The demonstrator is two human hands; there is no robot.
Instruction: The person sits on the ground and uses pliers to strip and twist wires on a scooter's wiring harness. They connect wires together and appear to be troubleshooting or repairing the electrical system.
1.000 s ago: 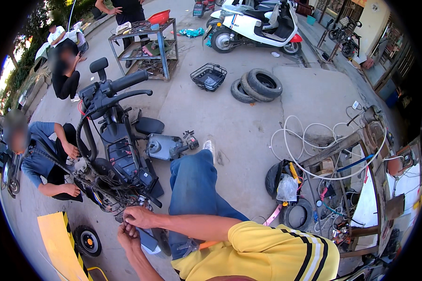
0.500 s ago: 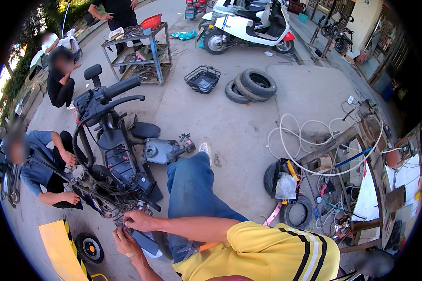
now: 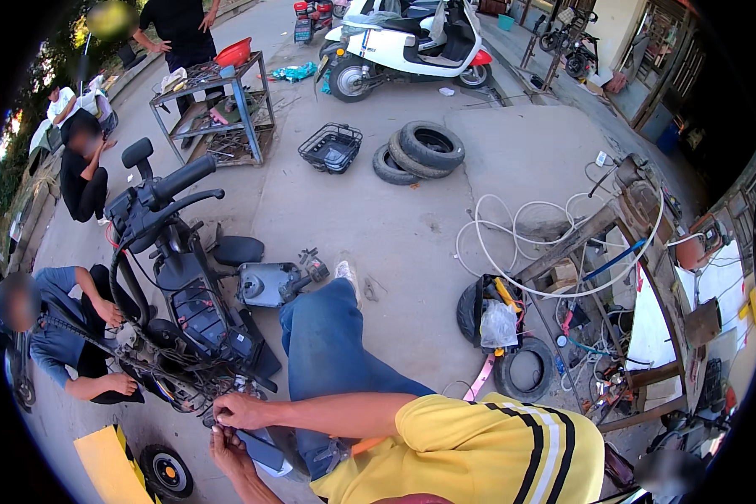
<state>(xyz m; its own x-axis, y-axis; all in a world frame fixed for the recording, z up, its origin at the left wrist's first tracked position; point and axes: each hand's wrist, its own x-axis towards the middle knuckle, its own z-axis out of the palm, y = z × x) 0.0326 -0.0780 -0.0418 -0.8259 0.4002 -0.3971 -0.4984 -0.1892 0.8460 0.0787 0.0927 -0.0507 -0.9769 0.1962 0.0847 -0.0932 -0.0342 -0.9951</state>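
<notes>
My two hands are close together beside the front end of a partly stripped black electric scooter (image 3: 195,307), near its exposed wiring (image 3: 181,380). My right hand (image 3: 238,411) reaches across from the right with its fingertips pinched. Just below it, my left hand (image 3: 229,450) has its fingers closed against a small dark piece. What each hand grips is too small to name. Next to my left hand lies a flat, dark blue-grey rectangular thing (image 3: 263,452) on a white surface. My jeans-covered leg (image 3: 332,340) extends beside the scooter.
A person in a grey-blue shirt (image 3: 59,336) crouches across the scooter. A small wheel (image 3: 166,472) and yellow panel (image 3: 109,462) are at lower left. Ahead are a grey scooter part (image 3: 265,284), a black basket (image 3: 331,148), stacked tires (image 3: 429,149) and a tool cart (image 3: 242,113). Hose (image 3: 512,287) and clutter lie right.
The whole view has shifted, moving the scene left. My hands stay together by the wiring; the left hand's fingers look more drawn in beneath the right hand.
</notes>
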